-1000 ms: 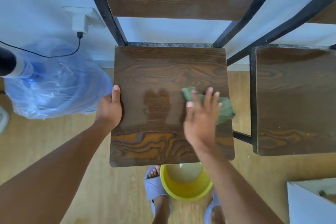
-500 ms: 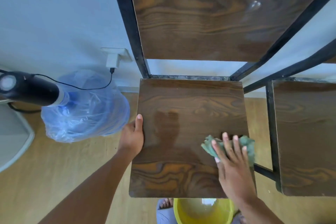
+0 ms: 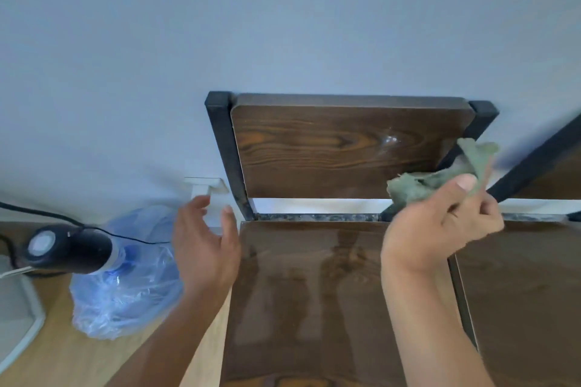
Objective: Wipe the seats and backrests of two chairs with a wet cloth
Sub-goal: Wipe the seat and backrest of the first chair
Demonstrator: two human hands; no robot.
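The left chair has a dark wooden seat (image 3: 308, 302) with damp streaks and a wooden backrest (image 3: 333, 151) in a black metal frame. My right hand (image 3: 440, 229) is raised above the seat's far right corner, shut on the green wet cloth (image 3: 440, 176), which hangs in front of the backrest's lower right end. My left hand (image 3: 204, 242) hovers open beside the seat's far left corner, touching nothing. The second chair's seat (image 3: 528, 298) lies at the right, with part of its backrest (image 3: 553, 179) at the frame edge.
A blue water bottle in a plastic bag (image 3: 125, 276) with a black pump top (image 3: 66, 248) lies on the wooden floor at the left. A charger in a wall socket (image 3: 204, 188) sits behind it. A grey object's edge (image 3: 19, 324) shows far left. The wall stands behind the chairs.
My right hand has lifted the cloth off the seat up to the backrest's lower right. My left hand has let go of the seat's left edge. The view has tilted upward.
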